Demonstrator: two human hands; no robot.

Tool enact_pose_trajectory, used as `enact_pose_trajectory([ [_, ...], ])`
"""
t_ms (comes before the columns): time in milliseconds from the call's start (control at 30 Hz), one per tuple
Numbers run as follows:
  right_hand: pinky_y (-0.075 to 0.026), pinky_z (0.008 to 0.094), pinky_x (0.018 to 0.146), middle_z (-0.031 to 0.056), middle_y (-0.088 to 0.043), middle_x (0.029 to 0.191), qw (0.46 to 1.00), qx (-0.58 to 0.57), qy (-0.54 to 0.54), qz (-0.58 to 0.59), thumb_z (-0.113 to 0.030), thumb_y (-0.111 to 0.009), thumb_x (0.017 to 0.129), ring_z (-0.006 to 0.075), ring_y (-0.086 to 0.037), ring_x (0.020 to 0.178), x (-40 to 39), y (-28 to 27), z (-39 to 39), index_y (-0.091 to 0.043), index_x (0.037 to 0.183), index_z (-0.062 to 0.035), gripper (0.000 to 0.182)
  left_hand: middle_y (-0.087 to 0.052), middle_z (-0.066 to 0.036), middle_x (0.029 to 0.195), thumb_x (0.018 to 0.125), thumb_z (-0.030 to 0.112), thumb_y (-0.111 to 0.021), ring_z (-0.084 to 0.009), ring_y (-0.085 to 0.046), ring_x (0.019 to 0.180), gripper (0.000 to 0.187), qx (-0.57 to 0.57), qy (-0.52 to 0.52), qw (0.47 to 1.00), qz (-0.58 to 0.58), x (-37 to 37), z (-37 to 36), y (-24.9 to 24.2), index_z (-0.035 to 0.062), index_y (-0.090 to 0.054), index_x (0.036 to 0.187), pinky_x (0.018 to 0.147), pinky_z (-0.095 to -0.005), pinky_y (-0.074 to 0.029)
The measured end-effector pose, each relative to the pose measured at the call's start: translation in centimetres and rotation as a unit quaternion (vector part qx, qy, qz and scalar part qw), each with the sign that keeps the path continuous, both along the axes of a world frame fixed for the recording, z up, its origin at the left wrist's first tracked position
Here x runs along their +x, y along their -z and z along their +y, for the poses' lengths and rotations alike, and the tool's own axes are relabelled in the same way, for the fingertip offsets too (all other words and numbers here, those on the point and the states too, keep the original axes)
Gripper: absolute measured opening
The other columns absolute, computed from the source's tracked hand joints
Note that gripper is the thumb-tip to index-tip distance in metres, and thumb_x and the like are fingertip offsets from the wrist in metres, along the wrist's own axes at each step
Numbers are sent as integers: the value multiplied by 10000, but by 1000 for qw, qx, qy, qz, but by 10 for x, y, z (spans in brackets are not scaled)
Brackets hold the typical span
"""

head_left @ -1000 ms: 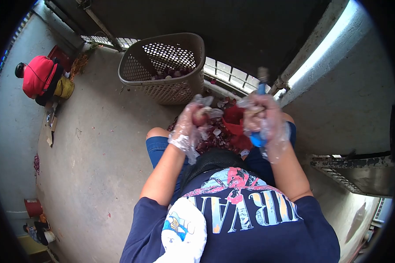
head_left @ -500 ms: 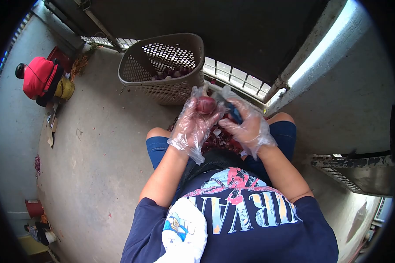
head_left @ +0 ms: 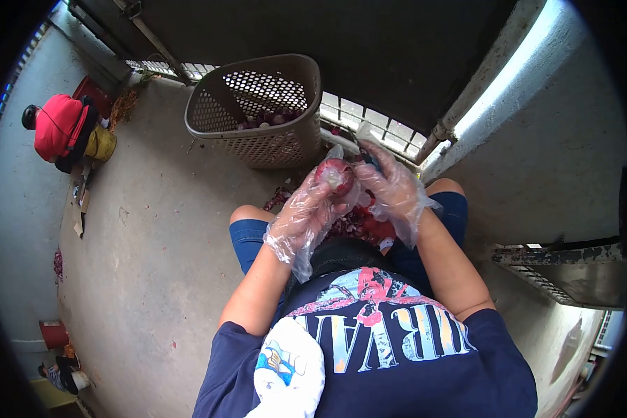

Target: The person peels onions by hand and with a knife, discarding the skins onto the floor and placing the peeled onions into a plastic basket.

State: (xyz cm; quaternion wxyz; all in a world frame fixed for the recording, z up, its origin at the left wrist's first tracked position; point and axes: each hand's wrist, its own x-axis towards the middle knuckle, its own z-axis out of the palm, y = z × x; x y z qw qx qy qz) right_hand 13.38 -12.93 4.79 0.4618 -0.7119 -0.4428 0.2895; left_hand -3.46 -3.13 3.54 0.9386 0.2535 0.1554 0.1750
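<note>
In the middle of the head view, my left hand (head_left: 305,216), in a clear plastic glove, is closed around a red onion (head_left: 335,177). A pale patch shows on the onion's near side. Close on its right, my gloved right hand (head_left: 391,187) is wrapped round a knife (head_left: 372,161); only a bit of its dark blue handle shows, and the blade cannot be made out. Below both hands, between my knees, lie dark red onion skins (head_left: 348,226), partly covered by the hands.
A brown perforated basket (head_left: 275,150) with several red onions (head_left: 275,118) stands ahead, near a barred gap under a dark panel. Far left, a person in a red top (head_left: 57,129) sits on a yellow bucket (head_left: 102,144). A metal-framed ledge (head_left: 564,256) juts in at right.
The onion has been turned, so its pale patch now faces me, and it sits slightly lower and further right. My right hand has tilted upward, and less of the knife handle shows.
</note>
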Motion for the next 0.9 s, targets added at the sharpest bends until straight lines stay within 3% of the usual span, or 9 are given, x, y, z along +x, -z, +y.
enact_pose_trajectory([
  [67, -377, 353, 972, 177, -537, 1231, 999, 36, -1, 9, -479, -531, 855, 330, -501, 1156, 6, -9, -8, -479, 1284, -121, 561, -502, -90, 1232, 851, 158, -618, -189, -533, 1083, 536, 4, 4, 1000, -7, -4, 2, -3, 86, -365, 1318, 792, -323, -525],
  [133, -384, 362, 968, 146, -540, 1238, 996, 0, -68, -58, -458, -514, 867, 318, -510, 1148, 9, -20, -21, -489, 1278, -173, 501, -506, -74, 1230, 857, 173, -612, -183, -525, 1094, 543, 9, 8, 1000, -14, -7, 5, -4, 98, -356, 1331, 800, -311, -512],
  [233, -393, 384, 960, 158, -537, 1235, 991, -22, -99, -87, -424, -488, 881, 324, -515, 1134, 4, -26, -32, -492, 1273, -170, 467, -502, -72, 1231, 848, 150, -618, -176, -535, 1070, 546, -27, 19, 998, -52, -9, 7, -3, 97, -359, 1326, 801, -314, -510],
  [400, -417, 420, 929, 143, -530, 1246, 973, -49, -128, -185, -447, -463, 883, 350, -532, 1092, -5, -40, -35, -419, 1330, -231, 498, -497, -113, 1211, 798, 91, -638, -204, -545, 1019, 601, 80, 11, 997, 6, -5, 4, -17, 56, -347, 1323, 831, -335, -482],
  [500, -425, 437, 916, 136, -523, 1256, 967, -87, -140, -196, -464, -453, 883, 358, -537, 1082, -5, -44, -32, -374, 1356, -268, 518, -509, -89, 1153, 773, 118, -664, -188, -538, 950, 623, 172, 2, 984, 42, -2, 2, -16, 53, -355, 1311, 806, -323, -455],
  [700, -439, 442, 890, 145, -528, 1247, 970, -82, -140, -183, -460, -440, 889, 365, -545, 1067, -11, -42, -30, -324, 1381, -298, 531, -516, -66, 1090, 768, 114, -664, -151, -518, 851, 624, 191, -13, 979, 67, -3, 0, -13, 48, -352, 1305, 733, -287, -449],
  [900, -454, 436, 860, 146, -559, 1201, 976, -108, -95, -167, -429, -437, 898, 365, -572, 1016, -22, -35, -27, -340, 1368, -326, 491, -517, -82, 1128, 791, 101, -638, -160, -545, 946, 597, 241, -22, 965, 101, 2, -4, -5, 51, -350, 1311, 825, -298, -468],
])
